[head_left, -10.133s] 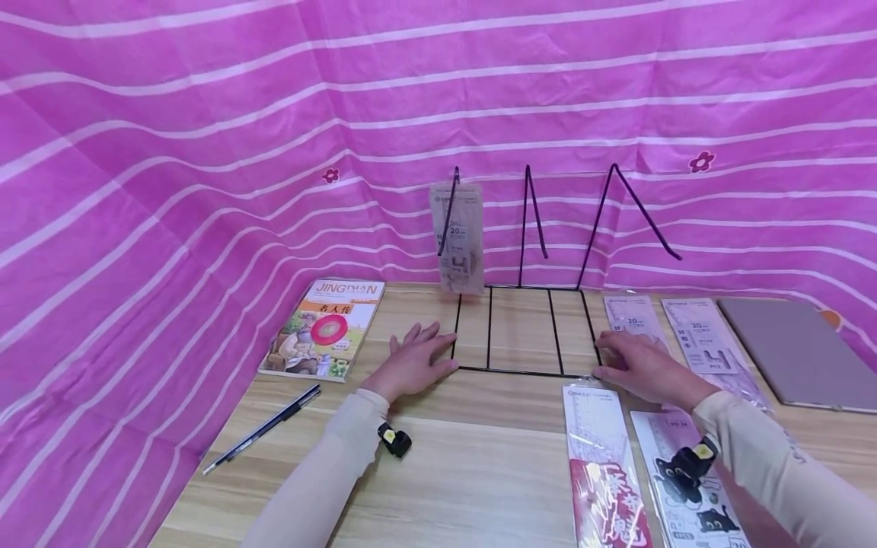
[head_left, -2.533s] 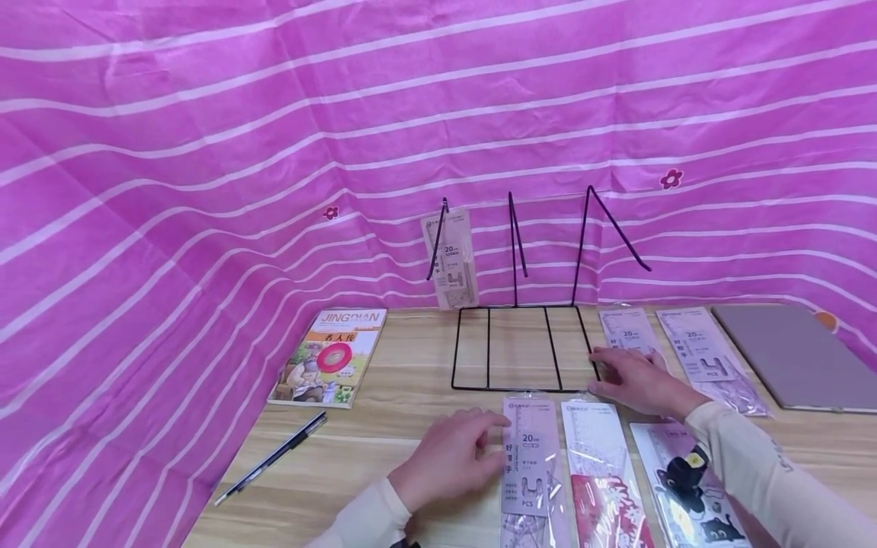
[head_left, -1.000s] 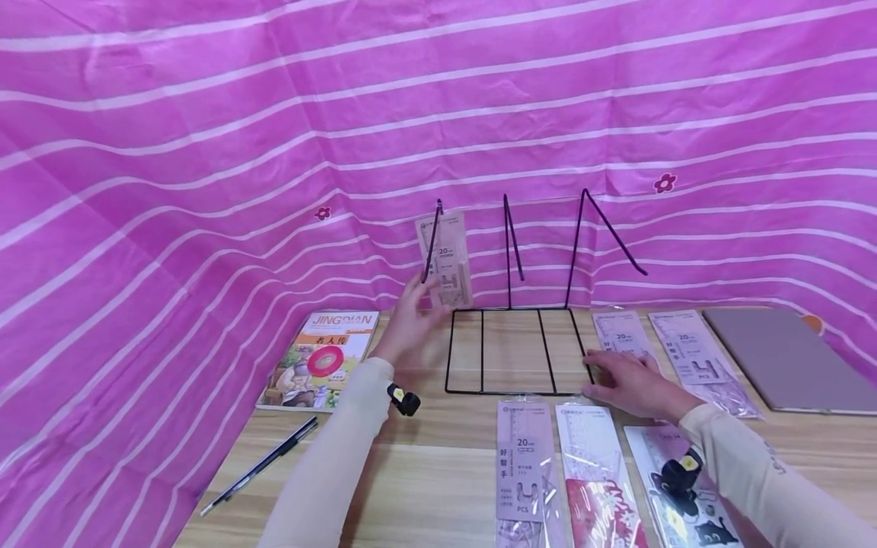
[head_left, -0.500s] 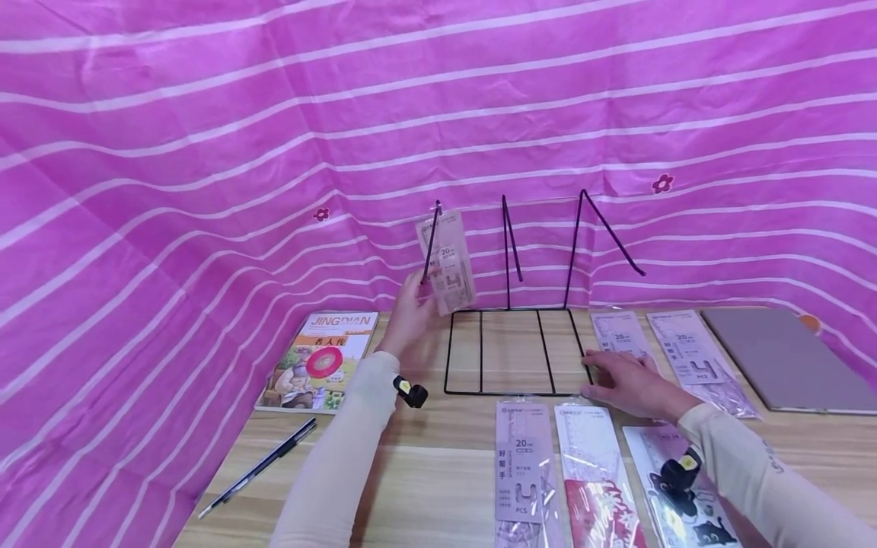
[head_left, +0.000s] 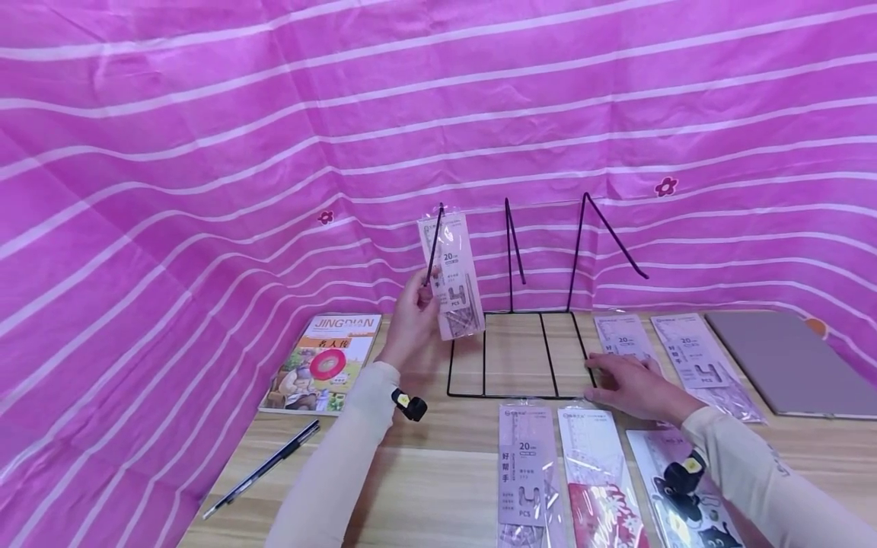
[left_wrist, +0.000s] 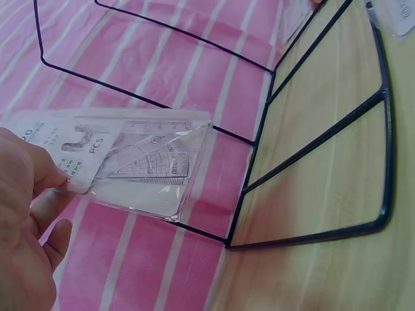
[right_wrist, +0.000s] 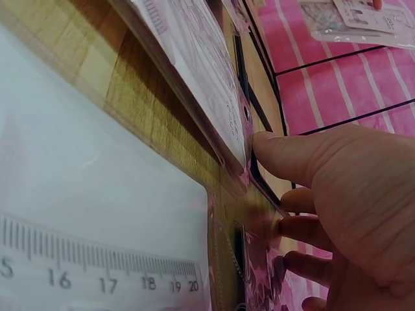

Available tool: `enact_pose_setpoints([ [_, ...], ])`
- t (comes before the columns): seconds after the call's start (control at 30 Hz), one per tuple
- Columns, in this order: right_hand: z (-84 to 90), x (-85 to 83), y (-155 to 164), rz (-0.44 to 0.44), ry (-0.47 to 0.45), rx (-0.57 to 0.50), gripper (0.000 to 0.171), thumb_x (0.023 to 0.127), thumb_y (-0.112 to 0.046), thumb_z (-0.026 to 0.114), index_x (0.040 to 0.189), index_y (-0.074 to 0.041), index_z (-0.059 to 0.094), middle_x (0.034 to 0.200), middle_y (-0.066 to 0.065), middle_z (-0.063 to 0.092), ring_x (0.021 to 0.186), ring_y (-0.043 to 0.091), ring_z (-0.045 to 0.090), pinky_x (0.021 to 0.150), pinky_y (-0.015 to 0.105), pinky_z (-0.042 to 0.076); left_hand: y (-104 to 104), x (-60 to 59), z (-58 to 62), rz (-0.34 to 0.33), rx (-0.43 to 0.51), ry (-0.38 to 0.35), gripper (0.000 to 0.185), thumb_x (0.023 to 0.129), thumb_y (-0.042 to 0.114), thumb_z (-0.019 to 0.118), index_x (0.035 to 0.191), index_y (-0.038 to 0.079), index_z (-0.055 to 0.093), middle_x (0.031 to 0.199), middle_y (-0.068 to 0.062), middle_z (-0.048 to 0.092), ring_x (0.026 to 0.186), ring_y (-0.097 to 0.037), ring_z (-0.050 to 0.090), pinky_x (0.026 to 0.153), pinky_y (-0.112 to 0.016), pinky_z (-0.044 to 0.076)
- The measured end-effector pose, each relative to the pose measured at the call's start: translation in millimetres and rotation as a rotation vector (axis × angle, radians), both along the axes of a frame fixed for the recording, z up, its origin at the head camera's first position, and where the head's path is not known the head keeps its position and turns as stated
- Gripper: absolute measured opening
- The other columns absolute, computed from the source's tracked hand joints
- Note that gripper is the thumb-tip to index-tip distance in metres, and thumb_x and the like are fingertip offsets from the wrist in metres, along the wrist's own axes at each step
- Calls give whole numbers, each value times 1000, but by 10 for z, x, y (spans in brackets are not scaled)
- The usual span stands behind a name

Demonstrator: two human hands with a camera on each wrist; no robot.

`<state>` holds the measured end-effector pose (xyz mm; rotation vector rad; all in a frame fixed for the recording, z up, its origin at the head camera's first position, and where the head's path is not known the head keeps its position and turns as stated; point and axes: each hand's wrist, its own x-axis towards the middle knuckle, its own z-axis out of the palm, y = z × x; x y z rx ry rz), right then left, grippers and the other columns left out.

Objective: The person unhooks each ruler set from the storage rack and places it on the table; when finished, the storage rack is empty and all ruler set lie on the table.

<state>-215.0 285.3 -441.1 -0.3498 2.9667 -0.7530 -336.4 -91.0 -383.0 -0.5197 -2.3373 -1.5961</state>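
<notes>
A black wire rack (head_left: pixel 514 396) stands at the back of the wooden table, with three slanted hooks rising from its flat base. A clear ruler packet (head_left: pixel 452 278) hangs at the left hook. My left hand (head_left: pixel 428 293) pinches the packet's left edge, and the packet tilts out from the hook. The left wrist view shows the same packet (left_wrist: pixel 139 162) between the thumb and fingers of my left hand (left_wrist: pixel 65 188), above the rack (left_wrist: pixel 384 129). My right hand (head_left: pixel 606 377) lies flat at the rack's front right corner. In the right wrist view its fingers (right_wrist: pixel 305 155) press there.
Three ruler packets (head_left: pixel 524 472) lie side by side at the front, two more (head_left: pixel 699 354) lie right of the rack. A picture book (head_left: pixel 322 361) and a pen (head_left: pixel 263 468) lie at the left, a grey pad (head_left: pixel 788 358) at the far right. Pink striped cloth surrounds the table.
My left hand left a packet on the table, rose to the hanging packet, took its edge and pulled its lower end outward. The right hand stayed at the rack's corner.
</notes>
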Motion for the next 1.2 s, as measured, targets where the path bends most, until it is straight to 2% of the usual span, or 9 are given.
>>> enact_pose_setpoints([
  [0.13,4,0,-6,-6,-4,1,69,95,-43,77,148,-4,57,150,27,57,138,52,49,111,76,21,-72,126,24,14,-10,-11,60,100,3,62,153,31,53,108,-9,64,94,-21,60,83,-33,56],
  [0.27,1,14,-4,-13,-5,1,69,95,-44,77,148,-4,57,147,26,59,136,50,51,110,75,22,-152,290,60,16,-14,-53,60,101,8,63,153,35,52,114,-10,69,97,-22,64,78,-31,58],
  [0.43,-6,28,0,4,4,-2,69,95,-44,76,147,-4,58,150,27,57,138,52,49,110,74,23,-304,535,91,3,-5,-100,60,102,10,65,151,41,52,117,-9,70,102,-22,65,78,-29,59],
  [0.57,5,18,-1,11,18,-5,67,95,-43,77,147,-4,58,152,27,55,140,54,47,110,76,22,-433,730,121,-3,-54,-62,60,102,9,64,152,41,51,114,-6,70,102,-21,65,82,-26,58],
  [0.73,22,9,-5,8,19,0,67,95,-44,77,147,-5,58,151,27,56,140,53,48,111,77,21,-533,965,164,-42,-115,18,62,102,5,66,155,34,50,114,-7,70,98,-21,66,82,-23,57],
  [0.8,27,12,-9,7,17,3,68,95,-45,77,147,-5,58,150,27,57,139,52,48,111,77,21,-552,1061,180,-56,-132,28,63,102,5,66,156,33,50,116,-6,69,98,-20,66,80,-22,58],
  [0.93,26,14,-11,4,18,0,68,95,-44,76,147,-5,58,152,27,56,140,53,47,111,77,21,-574,1232,196,-75,-162,29,64,102,7,67,157,33,48,120,-3,66,98,-19,66,70,-24,60],
  [1.13,26,11,-11,1,10,-7,67,95,-43,76,147,-5,58,153,27,54,141,53,46,111,76,20,-627,1476,186,-67,-187,24,66,102,10,70,157,37,47,119,2,63,96,-15,64,52,-24,54],
  [1.2,27,12,-7,0,6,-6,67,95,-43,76,147,-5,58,153,27,54,141,53,46,111,76,20,-649,1560,175,-63,-191,44,66,101,9,70,157,36,49,113,2,64,96,-13,64,58,-23,56],
])
